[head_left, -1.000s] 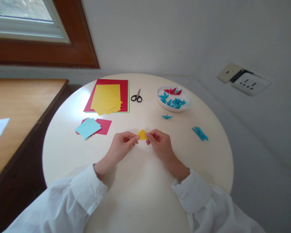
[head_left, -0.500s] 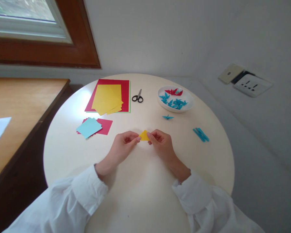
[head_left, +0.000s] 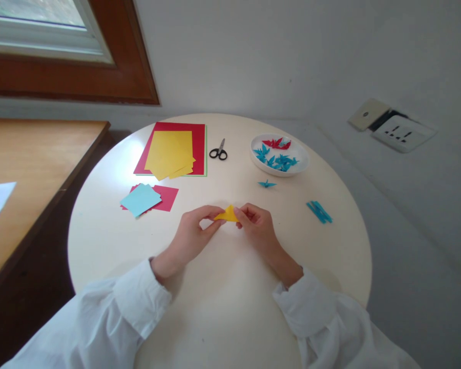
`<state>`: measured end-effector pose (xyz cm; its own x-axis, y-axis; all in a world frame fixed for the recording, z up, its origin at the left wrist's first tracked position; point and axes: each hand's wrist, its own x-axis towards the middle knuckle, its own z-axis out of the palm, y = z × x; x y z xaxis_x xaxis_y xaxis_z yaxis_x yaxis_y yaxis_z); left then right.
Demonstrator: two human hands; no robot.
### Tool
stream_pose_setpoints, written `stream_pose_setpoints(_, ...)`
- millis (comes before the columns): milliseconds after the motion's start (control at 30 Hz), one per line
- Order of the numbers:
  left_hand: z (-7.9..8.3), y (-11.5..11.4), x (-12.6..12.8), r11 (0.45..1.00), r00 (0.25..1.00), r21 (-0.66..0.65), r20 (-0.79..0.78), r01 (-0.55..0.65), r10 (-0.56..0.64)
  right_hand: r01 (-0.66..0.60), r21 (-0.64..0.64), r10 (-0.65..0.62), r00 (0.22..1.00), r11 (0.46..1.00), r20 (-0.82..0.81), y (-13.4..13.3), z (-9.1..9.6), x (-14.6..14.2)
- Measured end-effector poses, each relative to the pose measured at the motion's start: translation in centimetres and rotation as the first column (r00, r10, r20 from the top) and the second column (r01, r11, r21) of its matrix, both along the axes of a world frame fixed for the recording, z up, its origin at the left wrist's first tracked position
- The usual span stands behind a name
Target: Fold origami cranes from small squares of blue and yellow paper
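A small folded piece of yellow paper [head_left: 229,213] is held between my two hands over the middle of the round table. Its left corner lies at the thumb and fingers of my left hand [head_left: 194,229], which pinch around it with a gap behind. My right hand [head_left: 258,225] grips the paper's right side between thumb and curled fingers. Beyond my right hand a blue paper crane [head_left: 267,184] rests on the tabletop.
A white dish [head_left: 303,163] holds red and blue paper cranes. Black-handled scissors [head_left: 218,152] lie beside yellow sheets [head_left: 169,151] on red paper [head_left: 200,154]. Light blue squares [head_left: 141,200] overlap pink-red paper [head_left: 169,197]. Blue folded strips [head_left: 319,211] lie at the right of the round table [head_left: 215,307].
The yellow paper was a flat triangle and now shows an uneven outline with a pointed left corner. My left fingers and thumb have parted slightly around that corner. The view has tilted a little.
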<state>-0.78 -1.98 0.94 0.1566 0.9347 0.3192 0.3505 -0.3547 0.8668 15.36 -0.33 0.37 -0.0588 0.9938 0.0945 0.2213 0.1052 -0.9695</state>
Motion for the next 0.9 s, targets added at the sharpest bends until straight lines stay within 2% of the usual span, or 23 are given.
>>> stream_pose_setpoints(167,0.11,0.0,0.08,0.999,0.999,-0.024,-0.009,-0.043,0.043,-0.016,0.004,0.016,1.0,1.0,0.0,-0.03,-0.09,-0.07)
stream_pose_setpoints(300,0.28,-0.02,0.13,0.996,0.998,-0.063,-0.019,-0.061,0.06,0.016,0.042,-0.01,0.989,0.999,-0.149,0.0,-0.36,-0.23)
stream_pose_setpoints(400,0.36,0.02,0.16,0.995,0.998,-0.077,-0.023,-0.061,0.059,-0.038,0.032,0.044,0.975,0.999,-0.216,-0.1,-0.58,-0.33)
stream_pose_setpoints(567,0.39,0.16,0.19,0.993,0.997,-0.096,-0.008,-0.072,0.071,-0.133,0.045,0.139,0.972,0.99,-0.187,-0.36,-0.54,-0.37)
stream_pose_setpoints(733,0.33,0.16,0.27,0.993,0.998,-0.102,0.037,-0.055,0.059,-0.153,0.069,0.161,0.976,0.986,-0.149,-0.34,-0.29,-0.25)
stream_pose_setpoints(900,0.24,0.12,0.26,0.997,0.998,-0.069,0.053,-0.017,0.02,-0.163,0.07,0.174,0.966,0.984,-0.192,-0.26,-0.14,-0.23)
